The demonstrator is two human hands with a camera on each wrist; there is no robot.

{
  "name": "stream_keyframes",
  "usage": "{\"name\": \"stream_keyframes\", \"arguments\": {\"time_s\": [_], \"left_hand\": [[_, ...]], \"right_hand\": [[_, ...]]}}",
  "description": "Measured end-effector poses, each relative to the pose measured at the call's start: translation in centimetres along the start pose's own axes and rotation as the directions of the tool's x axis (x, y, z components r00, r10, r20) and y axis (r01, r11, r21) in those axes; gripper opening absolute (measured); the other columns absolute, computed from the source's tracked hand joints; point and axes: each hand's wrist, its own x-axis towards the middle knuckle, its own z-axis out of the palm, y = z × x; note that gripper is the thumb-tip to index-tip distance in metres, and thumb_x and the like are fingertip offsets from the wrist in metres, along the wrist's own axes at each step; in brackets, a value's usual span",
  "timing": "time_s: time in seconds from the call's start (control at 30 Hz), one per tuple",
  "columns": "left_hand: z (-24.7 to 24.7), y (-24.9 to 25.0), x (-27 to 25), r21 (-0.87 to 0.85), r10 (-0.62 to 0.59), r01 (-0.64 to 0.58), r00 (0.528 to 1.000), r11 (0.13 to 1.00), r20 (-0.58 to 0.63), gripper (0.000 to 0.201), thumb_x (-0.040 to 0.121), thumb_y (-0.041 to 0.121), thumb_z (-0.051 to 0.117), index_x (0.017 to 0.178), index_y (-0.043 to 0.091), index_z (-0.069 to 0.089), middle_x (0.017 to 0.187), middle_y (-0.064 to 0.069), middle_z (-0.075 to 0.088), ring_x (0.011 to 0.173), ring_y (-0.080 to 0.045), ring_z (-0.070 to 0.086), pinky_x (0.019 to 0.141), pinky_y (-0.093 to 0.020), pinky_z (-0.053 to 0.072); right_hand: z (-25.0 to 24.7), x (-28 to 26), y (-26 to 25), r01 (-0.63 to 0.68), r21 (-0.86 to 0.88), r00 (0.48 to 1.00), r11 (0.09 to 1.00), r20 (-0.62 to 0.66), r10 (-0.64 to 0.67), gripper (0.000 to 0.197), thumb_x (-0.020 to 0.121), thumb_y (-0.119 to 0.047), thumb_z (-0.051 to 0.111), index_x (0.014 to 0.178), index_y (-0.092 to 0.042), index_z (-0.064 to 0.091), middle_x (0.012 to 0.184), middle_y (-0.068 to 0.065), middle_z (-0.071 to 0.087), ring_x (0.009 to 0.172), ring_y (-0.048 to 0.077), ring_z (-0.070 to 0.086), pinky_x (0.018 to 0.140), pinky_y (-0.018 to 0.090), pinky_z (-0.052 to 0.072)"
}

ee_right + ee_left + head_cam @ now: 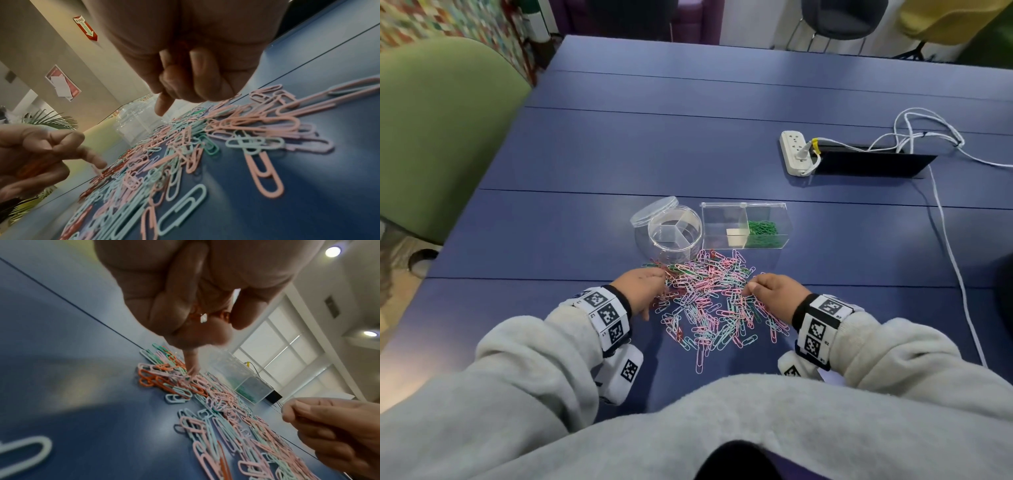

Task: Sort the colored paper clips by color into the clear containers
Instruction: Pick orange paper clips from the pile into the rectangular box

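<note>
Curled around a small bunch of orange clips (198, 313), the left hand (642, 289) keeps its middle, ring and little fingers folded into the palm, while its forefinger (192, 363) points down and touches the left edge of the paper clip pile (717, 301). How many clips it holds is hidden by the fingers. At the pile's right edge, the right hand (775, 294) is curled too, forefinger (164, 104) extended just above the clips; something reddish shows between its folded fingers in the right wrist view, but whether it grips a clip I cannot tell.

Thin loops of coated wire make up the pile — pink, pale blue, mint, lilac, orange and a few darker green, tangled and overlapping on the blue table (619, 144). A round clear container (675, 236) with inner dividers stands just beyond the pile, touching its far edge, its lid (653, 211) propped against the rim. Just right of it stands a rectangular clear box (744, 226), lid raised, with green clips (762, 233) heaped in its right compartment.

Bare table stretches far beyond the containers and to both sides. A white power strip (795, 152) and cables (945, 240) lie well apart on the right, beside a black hatch (869, 164). Both wrist views are blurred at the edges.
</note>
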Motion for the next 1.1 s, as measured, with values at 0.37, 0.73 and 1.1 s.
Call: {"name": "stream_keyframes", "arguments": {"time_s": [0.37, 0.73, 1.1], "left_hand": [[-0.9, -1.5, -0.2, 0.124, 0.123, -0.123, 0.992, 0.985, 0.011, 0.027, 0.085, 0.003, 0.042, 0.068, 0.019, 0.030, 0.055, 0.001, 0.059, 0.043, -0.012, 0.051, 0.046, -0.022, 0.036], [-2.7, -3.0, -0.4, 0.499, 0.066, -0.075, 0.997, 0.863, 0.035, 0.027, 0.077, 0.031, 0.073, 0.067, 0.023, 0.048, 0.062, 0.010, 0.051, 0.062, -0.011, 0.050, 0.058, -0.023, 0.039], [0.8, -5.0, -3.4, 0.599, 0.065, -0.295, 0.925, 0.745, 0.375, 0.022, 0.078, 0.020, 0.065, 0.097, 0.029, 0.058, 0.086, 0.019, 0.064, 0.084, -0.005, 0.056, 0.074, -0.020, 0.044]], "right_hand": [[3.0, -0.7, -4.3, 0.084, -0.276, 0.986, 0.957, 0.163, -0.039, 0.003, 0.092, -0.029, 0.057, 0.094, -0.028, 0.060, 0.071, -0.014, 0.047, 0.062, 0.001, 0.045, 0.054, 0.016, 0.038], [4.7, 0.8, -4.2, 0.136, -0.431, 0.981, 0.892, 0.182, -0.061, 0.011, 0.089, -0.038, 0.057, 0.090, -0.028, 0.053, 0.083, -0.010, 0.059, 0.078, 0.014, 0.057, 0.067, 0.025, 0.046], [5.0, 1.7, -5.4, 0.180, -0.497, 0.962, 0.849, 0.268, -0.047, 0.005, 0.086, -0.027, 0.056, 0.082, -0.026, 0.053, 0.091, -0.003, 0.063, 0.084, 0.017, 0.059, 0.069, 0.027, 0.047]]}}
